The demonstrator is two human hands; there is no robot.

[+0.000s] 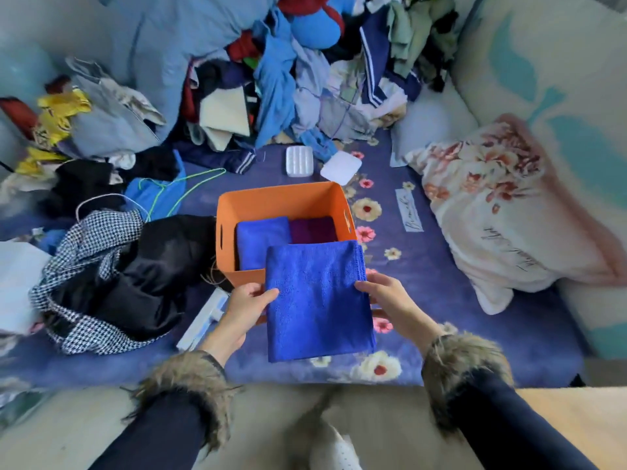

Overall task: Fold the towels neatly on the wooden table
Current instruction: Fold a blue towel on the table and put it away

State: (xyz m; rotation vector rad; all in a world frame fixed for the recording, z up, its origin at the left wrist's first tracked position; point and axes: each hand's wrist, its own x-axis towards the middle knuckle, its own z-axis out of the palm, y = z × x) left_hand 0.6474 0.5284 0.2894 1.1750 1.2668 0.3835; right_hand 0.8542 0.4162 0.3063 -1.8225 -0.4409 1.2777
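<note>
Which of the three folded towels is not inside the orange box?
The large blue towel held by both hands; the smaller blue and purple towels lie inside.

light: soft, even daylight, rather cool and bluish | shadows: weak, only a soft one under the blue towel (319, 300) | glare: no strong glare | sharpness: centre quite sharp, the clothes pile (288, 72) and the edges blurred | distortion: wide-angle bending, strong at the corners

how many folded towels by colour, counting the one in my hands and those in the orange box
Blue: 2, the held towel gripped by the left hand and the right hand, and the blue towel in the box
Dark purple: 1, the purple towel in the orange box
Total: 3
</note>
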